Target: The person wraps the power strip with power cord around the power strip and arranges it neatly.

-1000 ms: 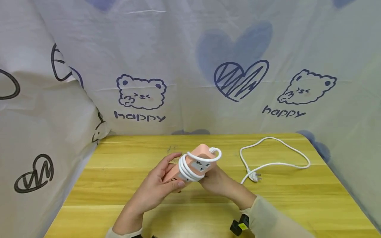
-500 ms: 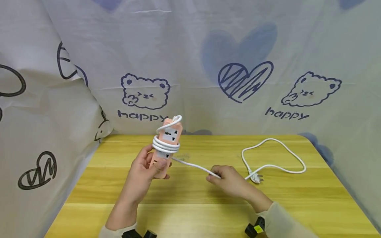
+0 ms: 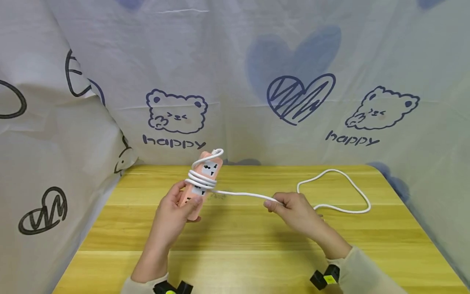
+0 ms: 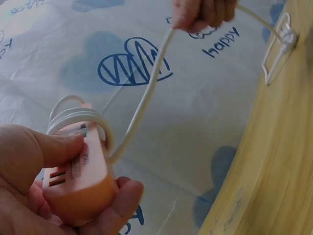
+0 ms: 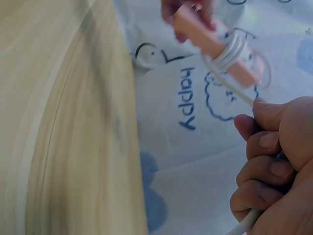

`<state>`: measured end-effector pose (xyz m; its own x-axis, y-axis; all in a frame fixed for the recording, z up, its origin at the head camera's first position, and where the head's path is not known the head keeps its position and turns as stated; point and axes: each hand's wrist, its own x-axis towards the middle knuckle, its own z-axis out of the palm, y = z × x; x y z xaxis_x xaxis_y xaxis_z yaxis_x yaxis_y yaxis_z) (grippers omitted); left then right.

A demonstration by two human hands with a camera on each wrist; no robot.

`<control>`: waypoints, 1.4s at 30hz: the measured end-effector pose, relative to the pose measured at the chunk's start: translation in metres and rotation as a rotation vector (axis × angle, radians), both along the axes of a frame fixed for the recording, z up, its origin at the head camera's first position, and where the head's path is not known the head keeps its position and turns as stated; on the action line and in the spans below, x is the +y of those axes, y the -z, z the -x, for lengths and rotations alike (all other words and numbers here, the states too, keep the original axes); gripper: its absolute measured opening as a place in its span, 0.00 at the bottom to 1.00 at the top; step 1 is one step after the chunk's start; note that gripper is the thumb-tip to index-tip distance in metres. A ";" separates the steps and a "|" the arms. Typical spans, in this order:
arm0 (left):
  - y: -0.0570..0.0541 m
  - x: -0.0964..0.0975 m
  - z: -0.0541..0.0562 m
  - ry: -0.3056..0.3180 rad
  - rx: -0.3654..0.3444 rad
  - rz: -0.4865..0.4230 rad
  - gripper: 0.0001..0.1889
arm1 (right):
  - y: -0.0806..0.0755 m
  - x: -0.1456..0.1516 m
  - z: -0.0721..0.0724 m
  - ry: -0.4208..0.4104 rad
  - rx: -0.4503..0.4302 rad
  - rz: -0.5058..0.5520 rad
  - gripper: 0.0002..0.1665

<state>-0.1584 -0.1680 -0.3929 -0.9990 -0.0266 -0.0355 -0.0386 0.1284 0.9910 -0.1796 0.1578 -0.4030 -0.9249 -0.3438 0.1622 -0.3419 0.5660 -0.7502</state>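
Observation:
In the head view my left hand [image 3: 170, 214] grips the lower end of a pink power strip [image 3: 209, 158], held tilted above the table. Several turns of its white cord [image 3: 240, 194] are wrapped around the strip's middle. From these turns the cord runs nearly straight to the right, where my right hand [image 3: 299, 212] pinches it between thumb and curled fingers. Beyond that hand the cord lies in a loose loop on the table. The plug is mostly hidden behind the right hand in the head view; in the left wrist view the plug [image 4: 289, 40] rests near the loop.
The wooden table [image 3: 238, 261] spreads below both hands. Behind it hangs a pale cloth [image 3: 235, 81] printed with hearts and bears, and another stretch of cloth closes off the left side. Small black devices are strapped to both wrists.
The power strip went from the middle to the left with my left hand. My right hand came out from behind it and drew the cord rightward, then slightly up. The loop shifted a little.

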 end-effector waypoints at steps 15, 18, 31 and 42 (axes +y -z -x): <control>0.005 0.003 0.003 -0.065 -0.022 0.148 0.25 | -0.022 -0.002 -0.014 0.018 -0.021 -0.016 0.14; 0.005 0.003 0.003 -0.085 -0.009 0.162 0.24 | -0.023 -0.004 -0.018 -0.039 -0.010 -0.015 0.14; 0.011 0.004 0.007 -0.145 0.011 0.468 0.31 | -0.036 -0.010 -0.028 -0.143 0.015 -0.075 0.07; 0.020 0.019 0.001 -0.032 0.076 0.785 0.27 | -0.069 -0.035 -0.026 -0.299 0.151 -0.171 0.06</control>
<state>-0.1591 -0.1488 -0.4134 -0.9963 -0.0446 0.0741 0.0100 0.7917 0.6108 -0.1539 0.1230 -0.3337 -0.7497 -0.6289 0.2059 -0.6105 0.5373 -0.5819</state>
